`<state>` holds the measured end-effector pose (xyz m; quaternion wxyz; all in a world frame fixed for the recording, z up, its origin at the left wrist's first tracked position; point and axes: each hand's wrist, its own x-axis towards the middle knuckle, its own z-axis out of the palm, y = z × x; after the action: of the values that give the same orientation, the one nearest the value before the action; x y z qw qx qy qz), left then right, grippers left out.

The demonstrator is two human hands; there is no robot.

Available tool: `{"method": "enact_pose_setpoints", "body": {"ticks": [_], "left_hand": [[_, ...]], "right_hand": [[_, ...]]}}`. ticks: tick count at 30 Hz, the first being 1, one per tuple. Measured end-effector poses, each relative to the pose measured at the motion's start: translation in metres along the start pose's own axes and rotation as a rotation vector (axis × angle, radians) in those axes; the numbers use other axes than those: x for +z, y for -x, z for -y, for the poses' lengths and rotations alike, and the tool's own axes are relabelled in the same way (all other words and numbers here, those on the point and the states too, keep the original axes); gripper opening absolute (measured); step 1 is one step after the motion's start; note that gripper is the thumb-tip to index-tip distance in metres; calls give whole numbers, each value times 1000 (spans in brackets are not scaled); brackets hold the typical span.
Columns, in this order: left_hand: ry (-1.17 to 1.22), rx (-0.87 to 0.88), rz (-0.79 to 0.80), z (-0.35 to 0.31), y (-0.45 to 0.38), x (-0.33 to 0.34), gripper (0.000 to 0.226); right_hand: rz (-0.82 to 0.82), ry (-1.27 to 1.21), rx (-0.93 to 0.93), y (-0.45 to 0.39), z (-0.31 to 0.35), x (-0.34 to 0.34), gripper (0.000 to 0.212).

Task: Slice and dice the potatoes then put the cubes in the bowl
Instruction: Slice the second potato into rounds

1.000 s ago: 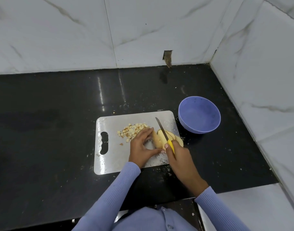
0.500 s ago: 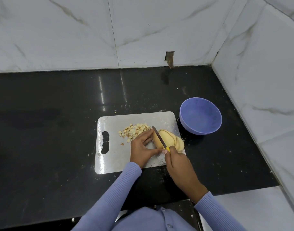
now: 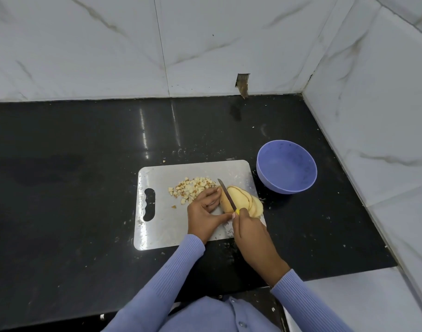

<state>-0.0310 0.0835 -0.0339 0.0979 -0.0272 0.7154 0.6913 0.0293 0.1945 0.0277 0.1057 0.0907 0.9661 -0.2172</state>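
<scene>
Potato slicing on a cutting board, seen from above our own two hands.

We see a black counter [image 3: 61,188] bearing a pale cutting board [image 3: 162,226]; just beside its right edge stands a blue bowl [image 3: 265,168] with nothing visible inside. On the board, our left hand [image 3: 205,212] curls round the uncut end of the potato [image 3: 225,203], while our right hand [image 3: 249,230] grips the yellow-handled knife [image 3: 226,194], its blade laid across the potato. Cut slices [image 3: 250,202] lean rightward, fanned. A small heap of potato cubes [image 3: 192,188] lies on the board left of our fingers.
</scene>
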Motion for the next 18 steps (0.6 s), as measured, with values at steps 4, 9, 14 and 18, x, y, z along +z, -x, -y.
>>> {"method": "enact_pose_setpoints", "body": {"ticks": [4,9,14,18], "left_hand": [[14,7,-14,0,1,3,70],[-3,31,-11,-1,2,4,70],[-1,32,-52,-1,3,4,64],[30,39,-45,-4,6,6,68]], "right_hand": [[7,-9,24,0,0,1,32],[16,-50,39,6,-1,3,33],[32,-77,39,-4,4,0,33],[26,-77,28,7,-4,2,32]]}}
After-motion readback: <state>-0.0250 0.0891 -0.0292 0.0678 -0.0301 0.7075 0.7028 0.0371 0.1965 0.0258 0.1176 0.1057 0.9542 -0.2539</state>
